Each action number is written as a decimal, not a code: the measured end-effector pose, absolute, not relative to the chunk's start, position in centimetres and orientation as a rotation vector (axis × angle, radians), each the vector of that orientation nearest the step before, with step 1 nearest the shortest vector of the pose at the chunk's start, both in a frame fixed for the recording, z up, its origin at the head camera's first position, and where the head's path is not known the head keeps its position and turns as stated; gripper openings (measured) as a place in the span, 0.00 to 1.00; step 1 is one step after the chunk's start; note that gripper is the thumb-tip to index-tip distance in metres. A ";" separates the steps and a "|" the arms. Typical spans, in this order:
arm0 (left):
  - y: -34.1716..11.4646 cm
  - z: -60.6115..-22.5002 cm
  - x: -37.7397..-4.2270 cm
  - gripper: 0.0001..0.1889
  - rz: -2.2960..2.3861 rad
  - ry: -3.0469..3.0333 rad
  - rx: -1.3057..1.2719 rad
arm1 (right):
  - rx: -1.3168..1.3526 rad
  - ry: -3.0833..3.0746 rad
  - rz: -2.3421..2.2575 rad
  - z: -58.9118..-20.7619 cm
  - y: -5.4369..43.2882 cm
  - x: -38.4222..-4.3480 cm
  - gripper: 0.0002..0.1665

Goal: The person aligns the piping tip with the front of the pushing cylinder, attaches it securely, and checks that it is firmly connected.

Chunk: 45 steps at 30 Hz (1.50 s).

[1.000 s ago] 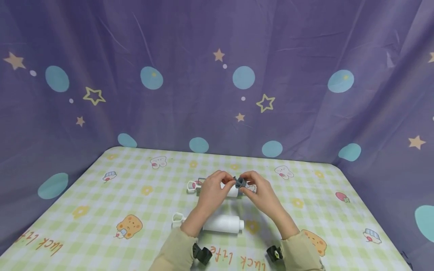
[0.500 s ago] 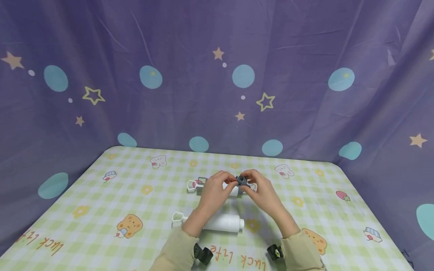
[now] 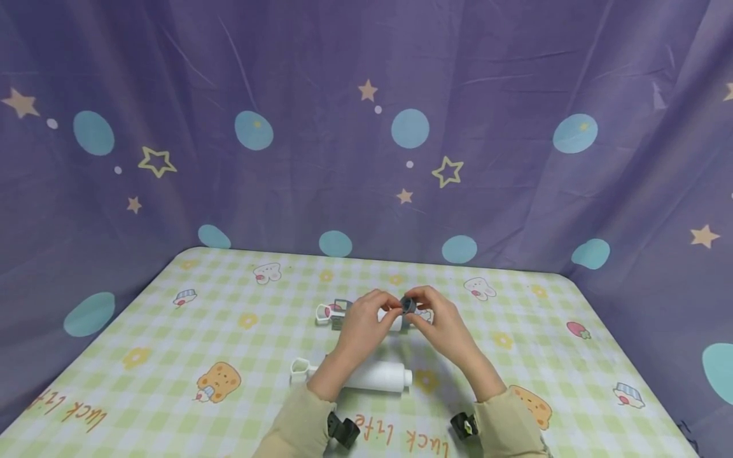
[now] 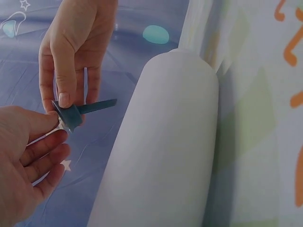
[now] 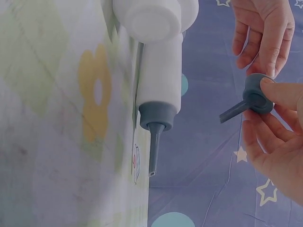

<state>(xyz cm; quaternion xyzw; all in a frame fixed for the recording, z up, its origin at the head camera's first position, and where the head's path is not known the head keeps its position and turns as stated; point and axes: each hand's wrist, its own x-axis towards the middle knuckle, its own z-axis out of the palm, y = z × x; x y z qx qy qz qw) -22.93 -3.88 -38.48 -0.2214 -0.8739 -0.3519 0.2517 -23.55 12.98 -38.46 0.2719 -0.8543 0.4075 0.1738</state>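
Note:
Between both hands, raised over the table, is a small dark grey nozzle cap (image 3: 408, 305) with a round collar and a thin spout (image 5: 233, 112). My right hand (image 3: 441, 322) pinches the collar between thumb and fingers. From the other side my left hand (image 3: 362, 323) pinches the collar's rim with thumb and forefinger; its other fingers are loosely bent. A white cylinder (image 3: 378, 376) with a loop handle (image 3: 300, 369) lies nearest, partly behind the left forearm. A second white cylinder (image 5: 158, 75), fitted with a similar grey nozzle (image 5: 157, 116), lies beyond, partly covered by the hands.
A green-and-white checked cloth (image 3: 275, 407) covers the table. The far cylinder's white loop handle (image 3: 324, 313) and a grey frame part (image 3: 342, 305) show left of the left hand. A purple curtain (image 3: 321, 203) hangs behind the table.
The nozzle cap has turned between the fingers and shifted slightly right. My left hand has moved a little right with it. Both cylinders lie where they were.

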 end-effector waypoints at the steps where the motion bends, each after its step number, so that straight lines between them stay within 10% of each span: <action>1: -3.9 -38.5 -23.0 0.04 -0.953 -2.381 -0.607 | 0.773 -2.420 1.159 -38.4 13.0 -23.5 0.19; 45: -6.9 -39.8 -20.6 0.20 -0.487 -2.895 -1.132 | 1.074 -2.848 1.021 -40.7 16.3 -21.1 0.20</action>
